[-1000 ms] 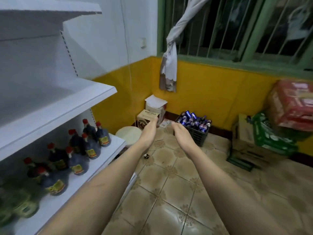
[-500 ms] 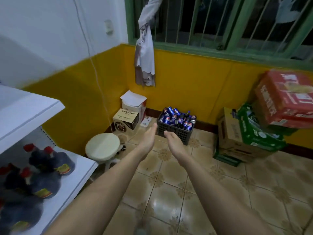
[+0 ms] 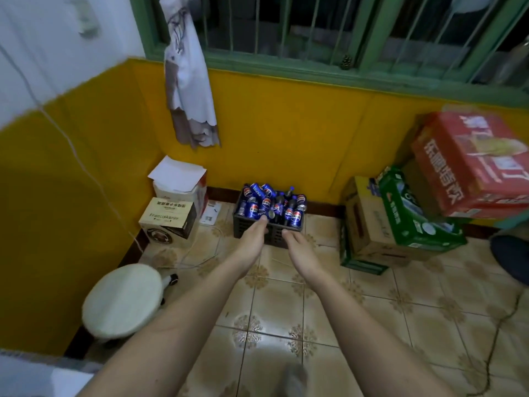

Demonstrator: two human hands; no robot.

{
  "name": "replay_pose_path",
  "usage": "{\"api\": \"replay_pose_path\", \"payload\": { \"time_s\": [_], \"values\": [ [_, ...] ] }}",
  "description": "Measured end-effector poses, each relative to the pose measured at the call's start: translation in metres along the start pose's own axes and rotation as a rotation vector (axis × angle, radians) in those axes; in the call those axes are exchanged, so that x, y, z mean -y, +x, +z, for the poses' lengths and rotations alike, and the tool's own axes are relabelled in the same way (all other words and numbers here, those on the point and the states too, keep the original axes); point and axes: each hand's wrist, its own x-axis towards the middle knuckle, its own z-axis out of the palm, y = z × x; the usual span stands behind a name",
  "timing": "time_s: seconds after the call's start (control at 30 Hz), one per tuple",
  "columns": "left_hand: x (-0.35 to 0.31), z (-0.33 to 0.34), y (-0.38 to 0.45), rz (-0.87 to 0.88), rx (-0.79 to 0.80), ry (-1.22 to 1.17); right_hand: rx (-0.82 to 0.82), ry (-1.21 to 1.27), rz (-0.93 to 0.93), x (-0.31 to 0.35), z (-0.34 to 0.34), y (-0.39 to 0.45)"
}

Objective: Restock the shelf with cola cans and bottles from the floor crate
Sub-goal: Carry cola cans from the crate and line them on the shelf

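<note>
Approach phase: both hands empty, crate full.
Near to far: our left hand (image 3: pixel 252 239) and right hand (image 3: pixel 300 247) reach fwd w/ fingers relaxed, holding nothing. Beyond, the crate (image 3: pixel 246 226) sits on the floor against the yellow wall, heaped w/ cola cans (image 3: pixel 253 210) and bottles (image 3: pixel 279 200). We judge restocking barely begun; no pick yet.

The tiled floor (image 3: pixel 372 305) carries a dark crate (image 3: pixel 252 228), cardboard boxes (image 3: pixel 169 222) and a stool (image 3: pixel 123 302).

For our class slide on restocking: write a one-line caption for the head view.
Both open hands, left and right, reach toward the floor crate of cola cans by the yellow wall.
</note>
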Motion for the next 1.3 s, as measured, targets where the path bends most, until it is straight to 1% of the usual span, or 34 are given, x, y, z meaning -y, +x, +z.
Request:
{"api": "replay_pose_path", "payload": {
  "time_s": [0.13, 0.23, 0.37, 0.57, 0.67, 0.83, 0.9, 1.0, 1.1, 1.17, 1.3],
  "values": [
    [-0.012, 0.012, 0.072, -0.006, 0.022, 0.017, 0.004, 0.028, 0.031, 0.000, -0.011, 0.073],
    [-0.021, 0.017, 0.129, -0.059, 0.016, 0.045, 0.016, 0.053, 0.064, 0.001, -0.019, 0.133],
    [-0.040, 0.015, 0.193, -0.116, 0.006, 0.095, 0.092, 0.064, 0.147, 0.006, -0.025, 0.202],
    [-0.061, 0.009, 0.274, -0.150, 0.018, 0.125, 0.193, 0.025, 0.183, 0.032, -0.030, 0.294],
    [-0.064, 0.002, 0.316, -0.158, 0.018, 0.112, 0.234, -0.001, 0.213, 0.039, -0.024, 0.339],
    [-0.055, -0.012, 0.406, -0.240, 0.024, 0.105, 0.255, -0.038, 0.284, 0.040, -0.010, 0.411],
    [-0.049, -0.017, 0.447, -0.272, 0.039, 0.058, 0.255, -0.050, 0.306, 0.037, -0.002, 0.443],
    [-0.030, -0.024, 0.514, -0.326, 0.071, 0.026, 0.240, -0.066, 0.379, 0.020, 0.012, 0.497],
    [-0.006, -0.037, 0.572, -0.431, 0.112, 0.098, 0.231, -0.079, 0.523, -0.006, 0.029, 0.544],
    [0.011, -0.046, 0.610, -0.480, 0.132, 0.128, 0.271, -0.109, 0.584, -0.027, 0.043, 0.572],
    [0.047, -0.055, 0.678, -0.569, 0.145, 0.190, 0.335, -0.153, 0.635, -0.078, 0.071, 0.625]
  ]
}}
